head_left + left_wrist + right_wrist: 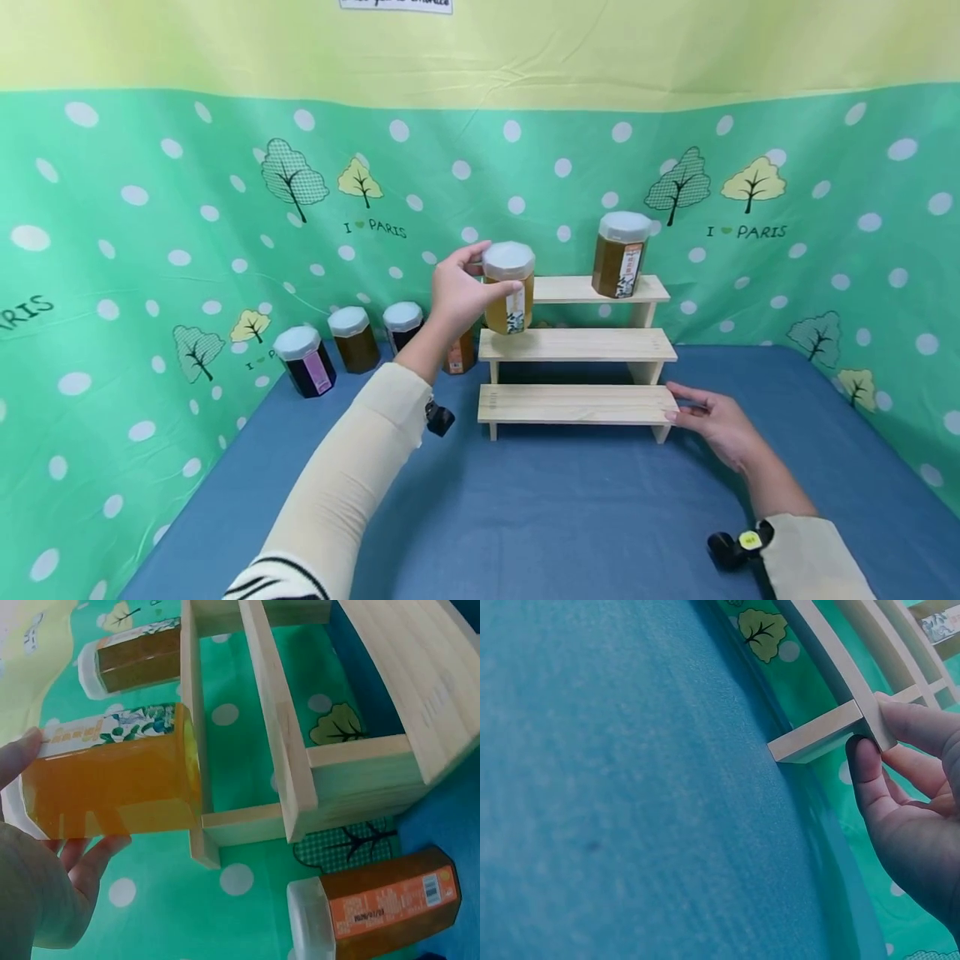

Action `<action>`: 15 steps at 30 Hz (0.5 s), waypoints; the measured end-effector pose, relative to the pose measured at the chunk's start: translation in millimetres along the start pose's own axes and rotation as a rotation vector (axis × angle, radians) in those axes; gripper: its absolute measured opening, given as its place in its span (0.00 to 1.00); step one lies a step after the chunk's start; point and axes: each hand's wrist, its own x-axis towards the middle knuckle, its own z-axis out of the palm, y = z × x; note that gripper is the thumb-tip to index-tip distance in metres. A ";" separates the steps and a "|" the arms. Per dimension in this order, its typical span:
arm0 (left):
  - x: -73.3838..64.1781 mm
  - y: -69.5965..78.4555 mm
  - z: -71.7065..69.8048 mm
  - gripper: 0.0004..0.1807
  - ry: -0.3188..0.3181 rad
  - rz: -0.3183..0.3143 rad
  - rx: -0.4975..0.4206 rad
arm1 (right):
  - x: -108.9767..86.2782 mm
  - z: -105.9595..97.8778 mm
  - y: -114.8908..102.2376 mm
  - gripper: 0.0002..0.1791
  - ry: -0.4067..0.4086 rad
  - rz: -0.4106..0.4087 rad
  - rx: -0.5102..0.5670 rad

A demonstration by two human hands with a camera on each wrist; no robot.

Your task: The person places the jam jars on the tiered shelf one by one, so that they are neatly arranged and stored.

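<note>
Gripping an amber jar (509, 293) at the centre of the head view, the left hand (461, 293) has its thumb across the front and its fingers behind, likely so the jar hangs level, lid up. Its base is by the left end of the top shelf (566, 289); I cannot tell whether they touch. Right of centre, the right hand (716, 423) pinches the right end of the lowest shelf (577, 406), thumb beneath, presumably to steady the wooden stand (577, 343). A darker jar (619, 257) stands on the top shelf's right end; four more jars (306, 365) stand left of centre.
</note>
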 end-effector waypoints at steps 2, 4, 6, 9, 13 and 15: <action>3.0 2.6 3.8 0.41 -0.009 -0.011 -0.008 | -0.4 0.1 0.1 0.41 0.001 0.003 0.001; 6.1 5.7 6.6 0.41 -0.014 -0.019 -0.012 | -0.7 0.3 0.1 0.41 0.002 0.001 0.002; 9.3 9.3 8.8 0.41 -0.015 -0.023 -0.022 | -0.8 0.5 0.1 0.41 0.003 0.001 0.012; 14.4 13.8 11.0 0.42 0.001 -0.016 -0.031 | -0.8 0.5 0.5 0.41 0.004 -0.003 0.024; 21.9 16.0 13.6 0.41 0.022 -0.003 -0.029 | -0.6 -0.1 1.5 0.41 0.004 -0.009 0.038; 25.8 14.8 14.9 0.41 0.021 0.001 -0.026 | -0.7 -0.4 1.9 0.41 0.006 -0.007 0.039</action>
